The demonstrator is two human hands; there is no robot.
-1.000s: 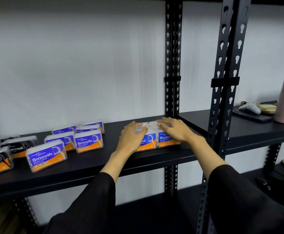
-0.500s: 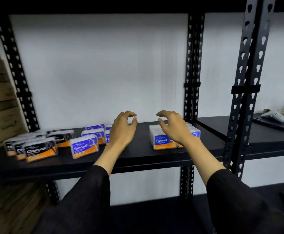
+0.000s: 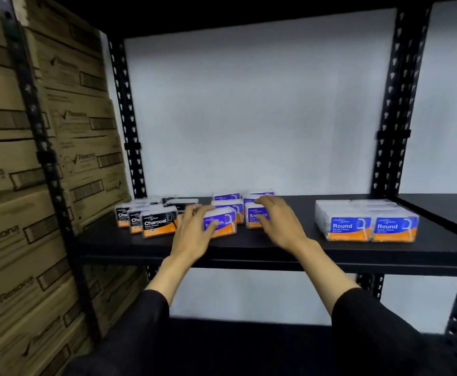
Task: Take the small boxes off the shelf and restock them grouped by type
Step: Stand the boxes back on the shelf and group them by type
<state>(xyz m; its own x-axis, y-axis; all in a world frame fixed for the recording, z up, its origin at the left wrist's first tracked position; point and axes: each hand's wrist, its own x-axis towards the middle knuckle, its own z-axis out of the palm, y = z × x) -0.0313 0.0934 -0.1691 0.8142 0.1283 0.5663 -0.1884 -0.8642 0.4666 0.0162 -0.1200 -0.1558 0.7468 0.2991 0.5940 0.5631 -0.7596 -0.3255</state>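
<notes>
Head-camera footage shows both hands moved off the squared-up Round boxes (image 3: 368, 222) at the shelf's (image 3: 249, 256) right and brought, fingers loosely spread and gripping nothing, the left hand (image 3: 194, 234) and right hand (image 3: 279, 221) onto the looser Smooth boxes (image 3: 231, 213) beside the Charcoal boxes (image 3: 151, 218), which suggests that group is tidied next.

A black shelf (image 3: 262, 251) carries Charcoal boxes (image 3: 158, 223) at left; Smooth boxes (image 3: 227, 213) mid-shelf; Round boxes (image 3: 368, 221) at right.
</notes>
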